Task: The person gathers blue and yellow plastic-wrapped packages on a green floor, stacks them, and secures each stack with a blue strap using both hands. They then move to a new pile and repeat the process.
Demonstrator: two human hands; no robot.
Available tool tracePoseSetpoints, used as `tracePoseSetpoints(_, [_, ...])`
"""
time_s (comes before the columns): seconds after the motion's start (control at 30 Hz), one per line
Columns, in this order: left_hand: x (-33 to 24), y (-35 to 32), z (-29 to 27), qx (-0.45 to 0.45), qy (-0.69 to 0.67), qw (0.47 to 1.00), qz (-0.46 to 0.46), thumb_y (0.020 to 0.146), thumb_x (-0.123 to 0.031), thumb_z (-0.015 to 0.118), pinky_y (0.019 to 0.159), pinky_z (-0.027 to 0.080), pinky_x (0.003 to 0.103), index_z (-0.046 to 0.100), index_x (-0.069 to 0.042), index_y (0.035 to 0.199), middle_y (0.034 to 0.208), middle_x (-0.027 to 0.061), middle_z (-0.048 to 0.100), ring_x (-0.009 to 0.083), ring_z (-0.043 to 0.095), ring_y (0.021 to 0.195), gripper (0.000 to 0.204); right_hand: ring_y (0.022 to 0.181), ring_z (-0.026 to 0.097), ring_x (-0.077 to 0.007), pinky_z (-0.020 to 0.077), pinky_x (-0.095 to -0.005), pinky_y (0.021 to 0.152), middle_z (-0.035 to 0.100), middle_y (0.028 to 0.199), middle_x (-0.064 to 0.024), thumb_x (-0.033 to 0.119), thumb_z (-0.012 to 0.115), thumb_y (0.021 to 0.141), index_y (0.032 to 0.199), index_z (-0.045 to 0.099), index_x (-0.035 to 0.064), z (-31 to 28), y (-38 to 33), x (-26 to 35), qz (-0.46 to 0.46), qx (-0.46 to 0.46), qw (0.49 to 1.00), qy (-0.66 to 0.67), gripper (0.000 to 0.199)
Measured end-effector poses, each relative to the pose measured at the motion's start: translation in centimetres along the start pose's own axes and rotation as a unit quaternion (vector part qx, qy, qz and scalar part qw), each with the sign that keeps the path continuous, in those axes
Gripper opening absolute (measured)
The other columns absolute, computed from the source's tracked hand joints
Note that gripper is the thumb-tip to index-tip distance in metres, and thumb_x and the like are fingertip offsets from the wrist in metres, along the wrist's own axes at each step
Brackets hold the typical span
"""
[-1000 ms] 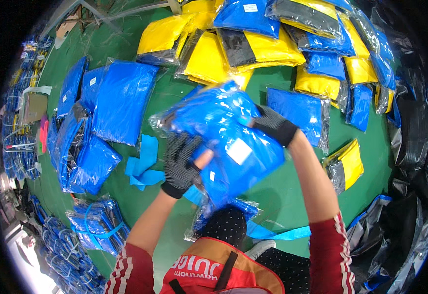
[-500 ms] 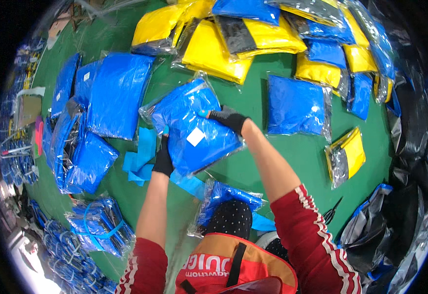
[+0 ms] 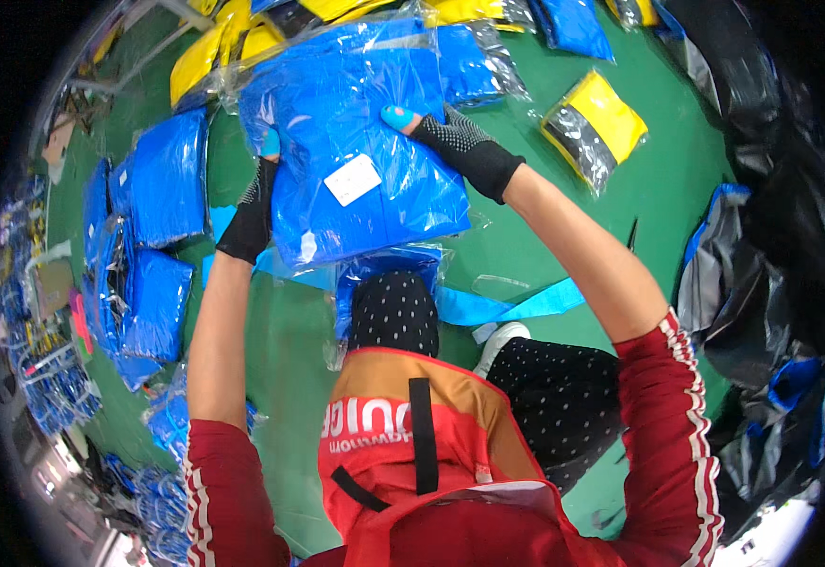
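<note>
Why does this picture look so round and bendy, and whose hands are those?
The camera sits on a person's head and looks down, so you see what they see. Its very wide lens bends straight edges, which makes everything look round.

The two hands belong to that person. Both wear black knitted gloves with light blue fingertips. The left hand and the right hand grip opposite sides of a big blue folded garment in a clear plastic bag with a small white label.

Underneath is a green floor. On it lie more blue bagged garments, a yellow and black bagged garment, and a light blue strap. Black plastic sacks sit on the right.
</note>
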State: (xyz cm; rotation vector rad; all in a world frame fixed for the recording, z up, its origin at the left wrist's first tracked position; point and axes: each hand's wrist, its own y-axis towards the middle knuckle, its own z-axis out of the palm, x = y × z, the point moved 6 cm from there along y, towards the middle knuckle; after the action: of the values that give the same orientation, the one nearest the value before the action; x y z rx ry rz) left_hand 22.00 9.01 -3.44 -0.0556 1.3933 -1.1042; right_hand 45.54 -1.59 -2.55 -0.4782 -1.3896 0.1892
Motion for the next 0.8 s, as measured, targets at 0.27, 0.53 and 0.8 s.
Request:
tracePoseSetpoints(0.27, [9.8,-5.3,-1.8,0.024,0.067,0.996,-0.048,0.081,-0.052,0.057,0.095,0.042,0.038,0.031,-0.006,0.136,0.13,0.0114,0.045,0.0241,0.048,0.113,0.076,0.108,0.051,-0.0353,0.0409,-0.0419,0.092,0.052,0.115,-0.0238,0.06,0.064,0.07,0.127,0.035,-0.0004,4.9,-11.1,-12.2,-0.112,-0.113,0.987,0.011,0.088])
tracePoseSetpoints(0.53, [26.0,-10.8,-9.2,0.018,0.184,0.982,-0.045,0.088,-0.033,0.055,0.097,0.038,0.04,0.036,-0.005,0.131,0.127,0.0138,0.045,0.0257,0.045,0.115,0.055,0.12,0.04,-0.0349,0.0337,-0.0417,0.1,0.04,0.127,-0.0241,0.058,0.07,0.065,0.132,0.026,-0.0014,12.0,-19.1,-23.4,0.034,-0.111,0.989,0.088,0.099])
tracePoseSetpoints(0.8, [29.5,-7.6,-12.7,0.018,0.307,0.951,-0.031,0.083,-0.028,0.058,0.09,0.042,0.039,0.052,-0.005,0.117,0.116,0.0154,0.055,0.0258,0.05,0.108,0.042,0.123,0.035,-0.0357,0.027,-0.0418,0.104,0.039,0.129,-0.0224,0.053,0.072,0.066,0.133,0.027,-0.0001,11.6,-17.3,-26.2,0.016,-0.138,0.987,-0.076,0.097])
